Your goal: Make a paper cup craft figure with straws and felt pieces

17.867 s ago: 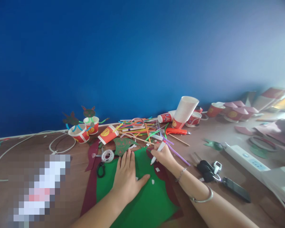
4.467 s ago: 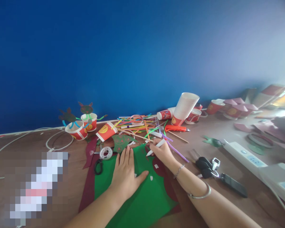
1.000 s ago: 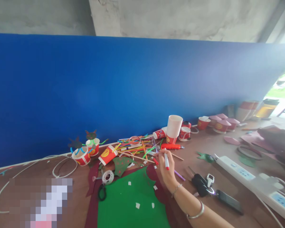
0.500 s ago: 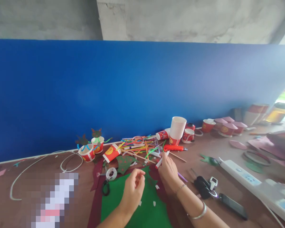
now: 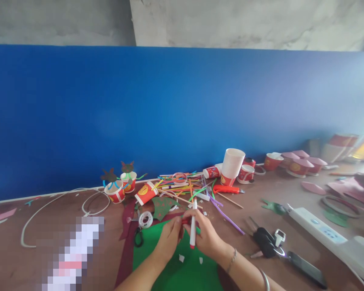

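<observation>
A white marker with a red end [image 5: 193, 230] stands nearly upright in my right hand [image 5: 204, 232], its tip bare and pointing away. My left hand [image 5: 169, 238] is closed beside it, and a small red piece, apparently the marker's cap [image 5: 185, 221], shows between the fingertips of both hands. Below them lies a green sheet [image 5: 172, 275] with small white scraps [image 5: 181, 258], on top of dark red paper [image 5: 125, 258]. At its upper left are a white tape roll [image 5: 145, 219] and black scissor handles [image 5: 138, 237].
Behind my hands lie colourful pipe cleaners [image 5: 182, 184], a tipped cup [image 5: 146, 193] and an orange cutter [image 5: 227, 189]. A cup stack [image 5: 233, 163] rises near the blue partition [image 5: 170, 105]. Keys [image 5: 265, 241] and a white power strip [image 5: 318, 226] are on the right.
My right hand has picked up the marker from beside the pipe cleaners and brought it left to my left hand. The marker's tip is now bare. The view has shifted slightly.
</observation>
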{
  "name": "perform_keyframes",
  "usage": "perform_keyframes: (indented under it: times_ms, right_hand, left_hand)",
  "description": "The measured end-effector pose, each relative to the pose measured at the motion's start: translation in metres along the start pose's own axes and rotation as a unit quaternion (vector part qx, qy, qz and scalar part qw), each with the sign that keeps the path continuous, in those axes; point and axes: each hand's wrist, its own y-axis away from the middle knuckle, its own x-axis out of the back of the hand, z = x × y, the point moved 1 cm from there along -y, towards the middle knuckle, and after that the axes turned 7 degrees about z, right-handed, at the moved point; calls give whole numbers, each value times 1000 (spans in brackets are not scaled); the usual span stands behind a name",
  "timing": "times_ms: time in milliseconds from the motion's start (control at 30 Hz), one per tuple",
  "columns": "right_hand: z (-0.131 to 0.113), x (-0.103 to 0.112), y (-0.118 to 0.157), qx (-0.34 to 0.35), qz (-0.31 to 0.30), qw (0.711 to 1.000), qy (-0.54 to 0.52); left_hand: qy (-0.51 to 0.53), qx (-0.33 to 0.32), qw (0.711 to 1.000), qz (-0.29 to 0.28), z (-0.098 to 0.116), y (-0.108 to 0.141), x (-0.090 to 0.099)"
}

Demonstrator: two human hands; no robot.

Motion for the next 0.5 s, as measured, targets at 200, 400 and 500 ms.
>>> perform_keyframes:
  times_ms: [200, 400, 500]
  right_hand:
    - [9, 8, -6, -228, 107, 953, -170]
    - [22, 8, -12, -301, 146, 896, -291]
    - [24, 4, -10, -303, 142, 892, -305]
  left_hand:
    - [69, 40, 995, 67, 1, 0, 3]
    - [31, 15, 999, 38, 3, 1, 4]
    - [16, 16, 999, 29, 4, 2, 3]
